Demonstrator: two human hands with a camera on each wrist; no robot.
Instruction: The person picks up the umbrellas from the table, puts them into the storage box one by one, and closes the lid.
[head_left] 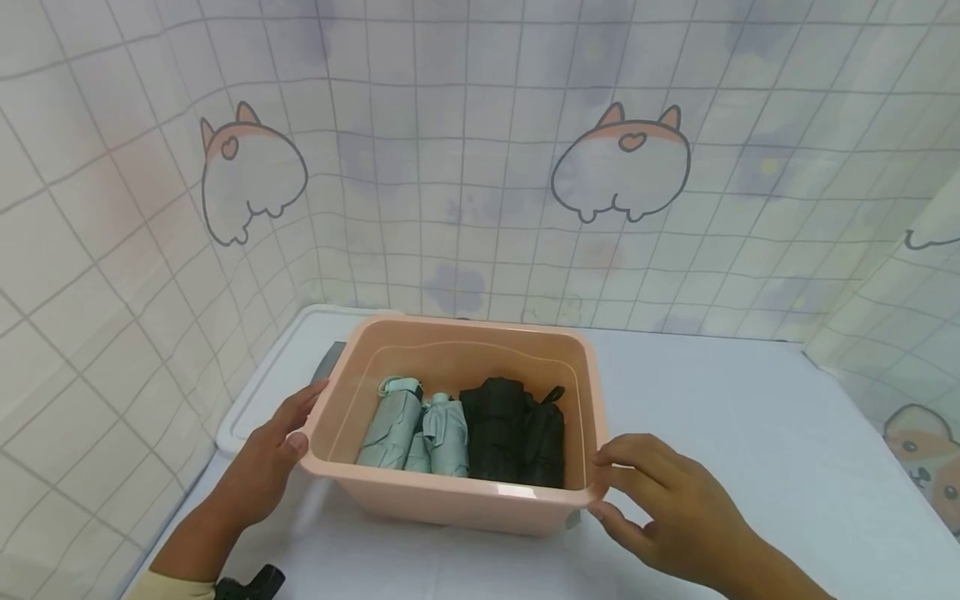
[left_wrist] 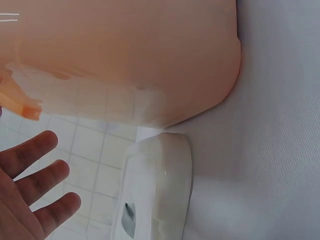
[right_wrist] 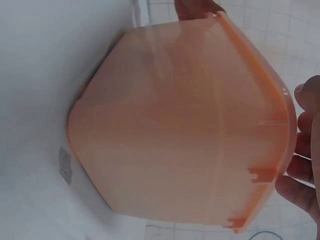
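A peach plastic bin [head_left: 450, 504] stands on the white-covered table. Inside lie several folded umbrellas: pale green ones [head_left: 390, 429] on the left and black ones [head_left: 498, 425] on the right. My left hand [head_left: 262, 458] is at the bin's left rim, thumb tip by the front corner. Three of its fingers [left_wrist: 42, 185] extend loosely, apart from the bin wall, in the left wrist view. At the front right corner, my right hand [head_left: 667, 508] touches the rim from outside with its fingertips; thumb and fingers are spread along the edge in the right wrist view.
A white rounded lid or tray [head_left: 262, 396] lies behind the bin's left side, with a grey patch on it. Grid-patterned cloth [head_left: 487, 167] with cartoon animals hangs behind and at both sides. The white table [head_left: 735, 417] extends to the right of the bin.
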